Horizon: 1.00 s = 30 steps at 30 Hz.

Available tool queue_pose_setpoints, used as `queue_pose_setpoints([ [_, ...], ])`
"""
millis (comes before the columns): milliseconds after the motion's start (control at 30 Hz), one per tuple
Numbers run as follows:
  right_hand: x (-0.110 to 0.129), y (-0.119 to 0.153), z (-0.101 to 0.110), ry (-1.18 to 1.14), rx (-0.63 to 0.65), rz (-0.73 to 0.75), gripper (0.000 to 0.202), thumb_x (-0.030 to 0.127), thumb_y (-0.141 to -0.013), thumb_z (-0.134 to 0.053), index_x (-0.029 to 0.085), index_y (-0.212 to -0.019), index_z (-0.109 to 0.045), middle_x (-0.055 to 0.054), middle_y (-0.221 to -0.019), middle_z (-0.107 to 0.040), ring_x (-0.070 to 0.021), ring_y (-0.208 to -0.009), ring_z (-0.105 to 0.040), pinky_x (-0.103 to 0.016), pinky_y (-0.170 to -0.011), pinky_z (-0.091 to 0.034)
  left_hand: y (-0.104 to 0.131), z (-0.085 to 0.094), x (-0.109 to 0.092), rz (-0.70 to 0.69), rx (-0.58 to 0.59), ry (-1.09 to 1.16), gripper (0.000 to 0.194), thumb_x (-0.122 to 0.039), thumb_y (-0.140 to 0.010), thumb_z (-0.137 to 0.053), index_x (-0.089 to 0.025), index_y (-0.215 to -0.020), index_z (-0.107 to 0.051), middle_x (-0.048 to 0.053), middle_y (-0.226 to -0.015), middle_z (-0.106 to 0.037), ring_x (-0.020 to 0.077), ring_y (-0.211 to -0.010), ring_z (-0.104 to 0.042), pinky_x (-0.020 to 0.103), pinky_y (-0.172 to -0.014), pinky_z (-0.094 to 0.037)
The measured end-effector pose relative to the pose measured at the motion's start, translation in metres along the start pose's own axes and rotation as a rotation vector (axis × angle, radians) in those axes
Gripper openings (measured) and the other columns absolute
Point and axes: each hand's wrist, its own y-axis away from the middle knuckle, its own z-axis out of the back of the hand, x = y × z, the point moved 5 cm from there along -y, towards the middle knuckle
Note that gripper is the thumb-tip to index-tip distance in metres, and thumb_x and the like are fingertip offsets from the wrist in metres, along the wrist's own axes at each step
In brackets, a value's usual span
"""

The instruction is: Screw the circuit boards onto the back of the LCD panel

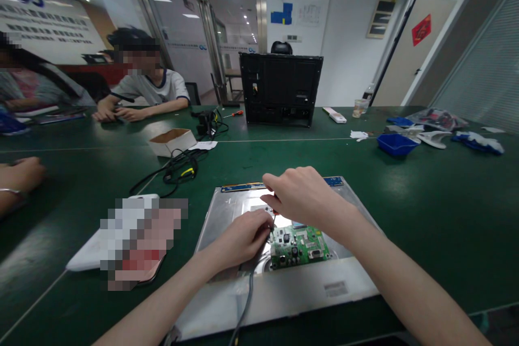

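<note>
A metal display panel [284, 286] lies flat on the green table, with a green circuit board [298, 246] on its middle. My right hand [298, 192] is closed above the board around a screwdriver, whose thin shaft points down at the board's upper left corner. Fingers together, my left hand [249, 232] rests at the board's left edge by the shaft's lower end; what its fingertips hold, if anything, is hidden. A dark cable [248, 303] runs from under my left hand to the panel's front edge.
Phones [150, 248] and a white box [172, 143] with black cables [178, 167] lie left. A black monitor casing [279, 89] stands behind; a blue tray [396, 144] is at right. A person [150, 84] sits back left, and another person's hand [24, 173] rests at far left.
</note>
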Motion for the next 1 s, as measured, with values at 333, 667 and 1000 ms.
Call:
queue_pose_setpoints([
  [333,0.0037,0.0041,0.0016,-0.195,0.046,0.162,0.024,0.023,-0.09,-0.055,0.018,-0.112,-0.048,-0.007,-0.097,-0.071,-0.0181,-0.076,-0.064,-0.027,-0.054,-0.026,0.0,0.0002,0.0006,0.0,-0.006,0.005,0.013,-0.016,-0.089,-0.045,-0.018,-0.089,-0.058,0.005,-0.088,-0.065,0.0195,-0.076,-0.057,0.031,-0.068,-0.045],
  [667,-0.0033,0.0047,-0.0008,-0.225,0.059,0.182,0.026,0.018,-0.087,-0.054,0.019,-0.112,-0.047,-0.005,-0.103,-0.07,-0.0176,-0.078,-0.063,-0.027,-0.053,-0.027,0.0001,-0.0014,0.0035,-0.023,0.005,0.015,0.014,-0.016,-0.089,-0.045,-0.018,-0.094,-0.058,0.006,-0.091,-0.065,0.0197,-0.078,-0.058,0.031,-0.071,-0.046],
  [1000,-0.0052,0.0035,-0.0003,-0.169,0.061,0.126,0.025,0.035,-0.091,-0.06,0.021,-0.11,-0.05,-0.003,-0.092,-0.072,-0.0185,-0.076,-0.064,-0.026,-0.051,-0.023,0.0,0.0009,-0.0018,-0.031,-0.018,-0.012,0.01,-0.014,-0.087,-0.047,-0.018,-0.084,-0.056,0.003,-0.08,-0.063,0.0179,-0.071,-0.055,0.029,-0.064,-0.04],
])
